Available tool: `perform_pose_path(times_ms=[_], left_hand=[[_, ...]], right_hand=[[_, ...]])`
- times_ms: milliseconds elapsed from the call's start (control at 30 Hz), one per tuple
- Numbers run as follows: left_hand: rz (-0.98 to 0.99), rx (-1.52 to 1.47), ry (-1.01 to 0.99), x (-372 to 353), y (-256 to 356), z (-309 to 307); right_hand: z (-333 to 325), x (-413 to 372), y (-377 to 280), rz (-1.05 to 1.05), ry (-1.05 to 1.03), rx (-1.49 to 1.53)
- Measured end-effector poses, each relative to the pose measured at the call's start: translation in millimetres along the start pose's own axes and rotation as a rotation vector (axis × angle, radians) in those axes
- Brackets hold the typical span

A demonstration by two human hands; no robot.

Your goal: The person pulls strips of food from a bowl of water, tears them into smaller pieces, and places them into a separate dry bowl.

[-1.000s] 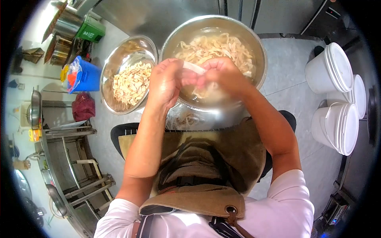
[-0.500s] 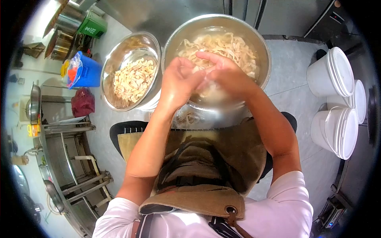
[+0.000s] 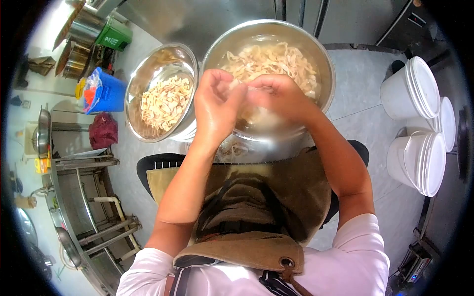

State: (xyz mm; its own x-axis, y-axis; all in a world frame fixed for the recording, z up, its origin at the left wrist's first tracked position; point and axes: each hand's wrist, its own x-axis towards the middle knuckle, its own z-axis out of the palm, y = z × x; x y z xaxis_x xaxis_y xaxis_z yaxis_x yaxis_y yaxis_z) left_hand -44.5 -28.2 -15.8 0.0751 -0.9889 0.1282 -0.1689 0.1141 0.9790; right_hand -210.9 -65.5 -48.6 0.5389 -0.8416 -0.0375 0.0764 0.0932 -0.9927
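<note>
Over the near side of a large steel basin (image 3: 330, 74), my left hand (image 3: 218, 101) and my right hand (image 3: 280, 96) meet, fingers curled. A small pale strip (image 3: 238, 84), mostly hidden by the fingers, is pinched between them. Many pale, soft, curled strips (image 3: 281, 59) lie in cloudy water in the basin, below and beyond my hands. To the left, tilted towards me, a smaller steel bowl (image 3: 170, 55) holds a heap of shorter pale pieces (image 3: 165, 103).
White lidded buckets (image 3: 412, 160) stand on the floor at the right. A blue bin (image 3: 109, 92), a green container (image 3: 114, 32) and a dark red bag (image 3: 103, 129) are on the left, above a metal rack (image 3: 98, 217). Steel cabinet fronts (image 3: 197, 19) close off the far side.
My right hand's extended finger has curled in, and both hands have drawn tighter around the strip. The smaller bowl appears slightly lower in view.
</note>
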Motion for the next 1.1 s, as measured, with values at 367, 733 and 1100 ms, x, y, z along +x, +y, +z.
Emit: perform_pose_path(times_ms=[367, 733, 1100], left_hand=[[-0.140, -0.271, 0.006, -2, 7, 2], [-0.206, -0.236, -0.002, -3, 24, 1], [-0.274, -0.178, 0.020, -1, 25, -7]], right_hand=[[-2, 4, 13, -0.244, -0.064, -0.145], [1, 1, 6, -0.044, -0.062, 0.194], [4, -3, -6, 0.055, -0.069, 0.183]])
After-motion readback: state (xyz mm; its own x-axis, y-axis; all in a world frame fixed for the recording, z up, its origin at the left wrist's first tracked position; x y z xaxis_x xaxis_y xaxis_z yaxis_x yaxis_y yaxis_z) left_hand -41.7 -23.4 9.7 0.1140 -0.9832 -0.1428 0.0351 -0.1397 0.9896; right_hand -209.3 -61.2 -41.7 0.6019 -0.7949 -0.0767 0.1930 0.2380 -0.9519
